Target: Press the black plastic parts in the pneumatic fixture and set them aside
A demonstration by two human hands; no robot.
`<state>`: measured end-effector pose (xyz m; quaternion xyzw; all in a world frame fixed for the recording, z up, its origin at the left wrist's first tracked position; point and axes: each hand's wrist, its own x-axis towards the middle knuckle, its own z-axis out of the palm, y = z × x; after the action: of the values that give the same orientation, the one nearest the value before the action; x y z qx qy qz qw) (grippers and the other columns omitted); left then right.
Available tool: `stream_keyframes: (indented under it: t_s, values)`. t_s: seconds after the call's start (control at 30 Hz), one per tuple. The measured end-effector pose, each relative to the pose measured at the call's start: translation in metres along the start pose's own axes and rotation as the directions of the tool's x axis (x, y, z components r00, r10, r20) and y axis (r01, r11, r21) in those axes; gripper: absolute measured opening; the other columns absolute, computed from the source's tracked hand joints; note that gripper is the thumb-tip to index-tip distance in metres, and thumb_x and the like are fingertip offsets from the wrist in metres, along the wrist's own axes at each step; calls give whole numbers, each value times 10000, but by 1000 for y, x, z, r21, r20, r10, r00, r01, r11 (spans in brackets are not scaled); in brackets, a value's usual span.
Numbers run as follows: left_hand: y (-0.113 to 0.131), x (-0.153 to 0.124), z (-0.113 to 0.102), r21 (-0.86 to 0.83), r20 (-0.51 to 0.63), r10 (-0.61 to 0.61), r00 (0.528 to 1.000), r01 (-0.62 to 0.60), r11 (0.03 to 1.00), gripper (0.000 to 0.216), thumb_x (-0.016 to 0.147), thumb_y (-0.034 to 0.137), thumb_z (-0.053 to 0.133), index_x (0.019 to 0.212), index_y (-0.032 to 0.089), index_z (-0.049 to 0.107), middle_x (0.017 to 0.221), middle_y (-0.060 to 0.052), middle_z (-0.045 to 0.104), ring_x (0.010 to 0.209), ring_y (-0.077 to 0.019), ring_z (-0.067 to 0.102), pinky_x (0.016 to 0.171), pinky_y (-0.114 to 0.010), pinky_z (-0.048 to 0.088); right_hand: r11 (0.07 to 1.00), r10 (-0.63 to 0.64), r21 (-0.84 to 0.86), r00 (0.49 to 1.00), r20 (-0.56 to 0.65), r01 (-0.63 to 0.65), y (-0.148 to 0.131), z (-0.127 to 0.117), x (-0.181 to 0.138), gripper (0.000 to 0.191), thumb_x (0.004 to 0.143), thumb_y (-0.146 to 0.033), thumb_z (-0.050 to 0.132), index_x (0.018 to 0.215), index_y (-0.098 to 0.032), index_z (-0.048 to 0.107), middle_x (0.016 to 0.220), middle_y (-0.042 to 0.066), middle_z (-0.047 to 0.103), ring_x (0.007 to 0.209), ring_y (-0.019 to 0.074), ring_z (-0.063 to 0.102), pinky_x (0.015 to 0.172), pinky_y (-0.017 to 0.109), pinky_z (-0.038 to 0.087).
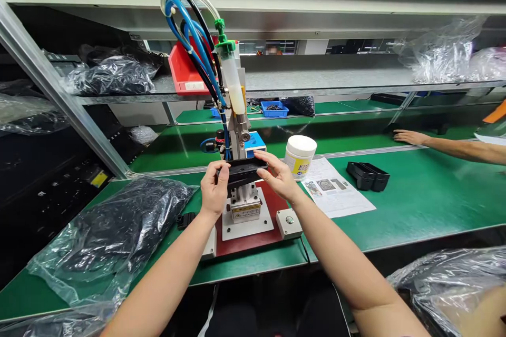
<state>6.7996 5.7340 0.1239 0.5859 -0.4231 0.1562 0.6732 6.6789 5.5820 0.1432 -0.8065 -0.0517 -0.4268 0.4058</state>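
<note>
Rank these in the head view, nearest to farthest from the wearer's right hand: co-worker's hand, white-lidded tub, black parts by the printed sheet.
1. White-lidded tub: just to the right of the wearer's right hand.
2. Black parts: farther right, beside the printed sheet.
3. Co-worker's hand: farthest right, and farther back.

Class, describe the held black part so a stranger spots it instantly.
On the green bench stands a machine with a syringe. Before it, left hand and right hand hold a long black part. Being held sets it apart from the black pieces beside the paper.
</note>
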Motion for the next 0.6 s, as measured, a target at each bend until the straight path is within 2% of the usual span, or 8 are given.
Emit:
stream_keyframes:
  t_s: [0.1, 0.2, 0.43, 0.6]
  values:
    - [-1, -6, 11, 35, -132, 72, 989, -68, 997, 233, 941, 356, 481, 838, 180, 594, 861, -31, 608, 867, -161, 576, 830, -291, 443, 997, 45, 75, 987, -151, -34, 5, 14, 3, 290, 899, -417, 572, 1063, -206, 685, 1141, 94, 671, 1115, 210, 601, 1021, 385, 449]
    - [-4, -11, 17, 71, -195, 114, 974, -102, 992, 192, 934, 308, 488, 832, 178, 587, 841, -30, 595, 843, -159, 572, 808, -295, 445, 992, 72, 118, 963, -258, -43, 8, 27, 6, 288, 924, -397, 504, 980, -192, 698, 1052, 83, 689, 1039, 202, 622, 978, 371, 463]
    - [-7, -13, 20, 108, -215, 23, 976, 0, 994, 248, 931, 347, 441, 810, 177, 575, 777, -25, 576, 750, -151, 566, 730, -287, 454, 989, 119, 130, 921, -372, -75, 15, 42, 7, 324, 902, -376, 435, 905, -196, 705, 993, 80, 690, 1003, 220, 622, 956, 383, 463]
    - [-2, -12, 17, 155, -242, 24, 970, 14, 988, 229, 883, 311, 469, 774, 167, 610, 732, -17, 581, 708, -150, 540, 699, -283, 423, 995, 72, 99, 888, -455, -30, 11, 49, 2, 348, 890, -376, 421, 829, -186, 706, 918, 89, 691, 923, 211, 633, 896, 357, 492]
